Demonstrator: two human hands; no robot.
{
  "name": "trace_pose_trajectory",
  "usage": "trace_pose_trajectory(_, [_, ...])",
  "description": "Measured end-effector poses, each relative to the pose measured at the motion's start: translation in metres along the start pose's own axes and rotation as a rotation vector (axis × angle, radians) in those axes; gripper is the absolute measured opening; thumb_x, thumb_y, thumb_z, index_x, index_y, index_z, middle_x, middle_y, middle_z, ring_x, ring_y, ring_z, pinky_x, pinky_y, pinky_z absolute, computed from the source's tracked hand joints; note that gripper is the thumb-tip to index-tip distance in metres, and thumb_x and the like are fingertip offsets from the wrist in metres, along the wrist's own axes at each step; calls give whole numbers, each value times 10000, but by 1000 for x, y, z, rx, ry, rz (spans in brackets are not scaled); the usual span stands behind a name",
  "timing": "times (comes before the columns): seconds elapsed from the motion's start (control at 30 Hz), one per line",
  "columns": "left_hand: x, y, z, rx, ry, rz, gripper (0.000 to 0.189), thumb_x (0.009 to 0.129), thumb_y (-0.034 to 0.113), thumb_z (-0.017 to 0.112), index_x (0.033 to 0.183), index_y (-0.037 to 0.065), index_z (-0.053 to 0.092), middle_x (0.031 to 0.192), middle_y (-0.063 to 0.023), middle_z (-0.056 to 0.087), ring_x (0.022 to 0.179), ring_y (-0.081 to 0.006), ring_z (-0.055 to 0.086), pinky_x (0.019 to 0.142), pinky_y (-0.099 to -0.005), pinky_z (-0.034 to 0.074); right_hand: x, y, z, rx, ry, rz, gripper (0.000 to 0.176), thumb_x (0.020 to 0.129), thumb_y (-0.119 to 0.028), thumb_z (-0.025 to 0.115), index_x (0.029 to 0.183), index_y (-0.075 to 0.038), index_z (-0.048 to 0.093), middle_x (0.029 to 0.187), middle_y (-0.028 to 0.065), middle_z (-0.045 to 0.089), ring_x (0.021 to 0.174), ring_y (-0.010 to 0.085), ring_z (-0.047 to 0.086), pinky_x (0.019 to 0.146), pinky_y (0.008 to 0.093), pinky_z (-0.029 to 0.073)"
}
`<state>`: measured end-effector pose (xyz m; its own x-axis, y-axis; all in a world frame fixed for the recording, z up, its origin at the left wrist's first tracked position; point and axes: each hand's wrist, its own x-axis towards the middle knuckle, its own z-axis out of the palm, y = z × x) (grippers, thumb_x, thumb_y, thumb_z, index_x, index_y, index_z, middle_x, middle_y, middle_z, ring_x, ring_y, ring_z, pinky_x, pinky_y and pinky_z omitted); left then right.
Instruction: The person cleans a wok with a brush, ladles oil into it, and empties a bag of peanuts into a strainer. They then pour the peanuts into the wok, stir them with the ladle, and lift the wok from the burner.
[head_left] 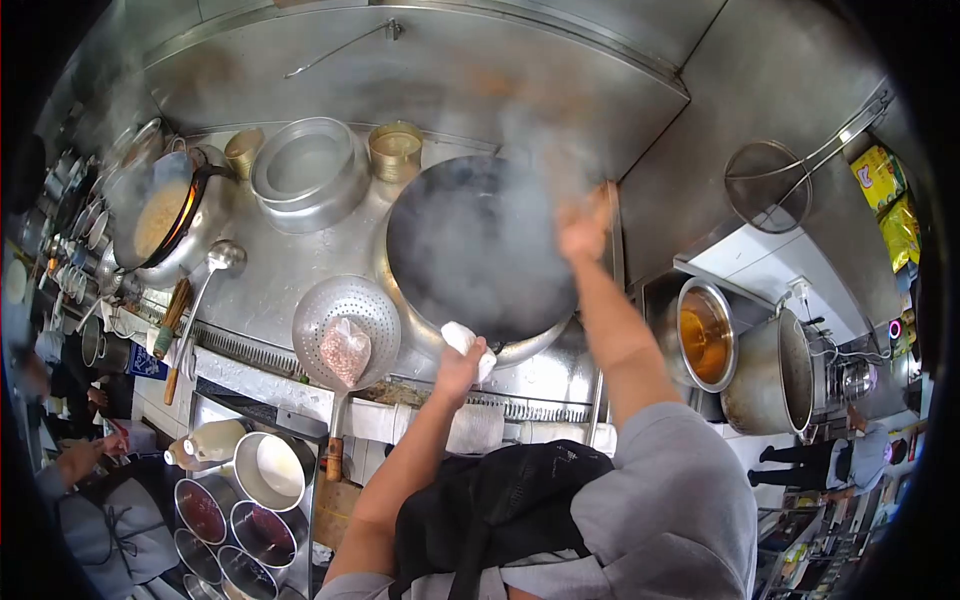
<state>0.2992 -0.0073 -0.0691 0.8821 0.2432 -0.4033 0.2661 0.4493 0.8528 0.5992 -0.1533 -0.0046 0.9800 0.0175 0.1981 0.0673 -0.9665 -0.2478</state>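
A large dark wok (455, 235) full of steam sits on the steel range in front of me. At its near edge my left hand (460, 372) is closed round a folded white cloth (468, 350), which is against the rim. My right hand (584, 232) is over the wok's right side, smeared by motion and veiled by steam. I cannot make out its fingers or whether it holds anything. Left of the wok lies a perforated strainer (345, 300) with a clear bag of pinkish pieces (345, 350) in it.
Around me are a ladle (226, 258), a lidded-looking metal pot (308, 172), a steaming wok with visible flame (160, 222), a bowl of amber liquid (706, 338), a tall pot (770, 375) and a hanging mesh skimmer (768, 186). Another person's hand (85, 460) shows at lower left.
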Motion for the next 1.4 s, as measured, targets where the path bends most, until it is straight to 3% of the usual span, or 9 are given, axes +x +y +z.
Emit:
trace_pose_trajectory(0.07, [1,1,2,5,26,-5,203,938,287,624,944,97,552,717,-7,592,533,-107,548,396,-275,383,-61,-9,97,-69,-282,-308,610,945,-590,354,1369,-185,520,1214,143,650,1126,344,617,930,456,495])
trace_pose_trajectory(0.23, [4,-5,-15,100,-72,-70,255,969,346,578,1008,94,565,760,-9,605,585,-107,567,449,-293,425,-110,-22,-32,231,-1165,-512,473,940,-472,525,1352,-240,554,1245,126,638,1099,252,615,965,412,468])
trace_pose_trajectory(0.33, [-7,2,-46,62,-138,-141,342,979,388,559,1106,70,573,848,-24,627,691,-120,603,556,-303,484,-24,45,-114,-439,-519,-128,366,916,-434,526,1185,-234,673,1132,123,691,1008,297,672,878,422,522])
trace_pose_trajectory(0.47, [-49,0,-120,191,-139,29,420,883,173,633,1253,31,494,1047,-66,615,932,-170,602,812,-326,497,-29,80,-173,543,89,409,522,976,-394,499,1454,-219,382,1022,158,707,974,303,688,834,445,542])
trace_pose_trajectory(0.6, [-77,-17,-173,257,-96,118,518,738,20,668,1231,29,510,1059,-90,627,1036,-225,598,925,-367,461,-130,182,-59,477,359,-91,553,984,-283,533,1481,-117,359,1236,182,625,1130,273,613,969,379,474])
trace_pose_trajectory(0.8, [-76,-77,-196,1236,74,203,522,708,99,751,1189,45,557,1071,-203,641,1033,-380,617,901,-438,483,-365,163,-15,679,-544,537,626,932,-291,617,1458,-47,383,1195,219,623,990,249,656,838,345,530])
trace_pose_trajectory(1.1, [-76,-39,-196,1369,9,-74,990,649,231,816,1442,27,258,1136,-248,632,1076,-417,608,935,-462,489,-414,279,13,354,-417,390,535,897,-403,629,1247,-39,453,992,183,648,904,314,653,710,422,517])
trace_pose_trajectory(1.27, [-78,0,-82,1229,120,679,667,792,160,699,1375,6,414,1382,-256,446,1272,-406,442,1068,-462,367,-476,298,-3,384,-685,552,626,812,-346,714,1212,30,410,1063,248,615,986,366,635,926,435,478])
trace_pose_trajectory(1.4, [-64,28,14,1125,-20,794,544,845,165,652,1338,20,475,1381,-200,474,1280,-389,438,1080,-464,354,-481,315,1,686,-594,468,498,841,-163,616,1257,5,399,815,164,592,662,282,628,593,410,510])
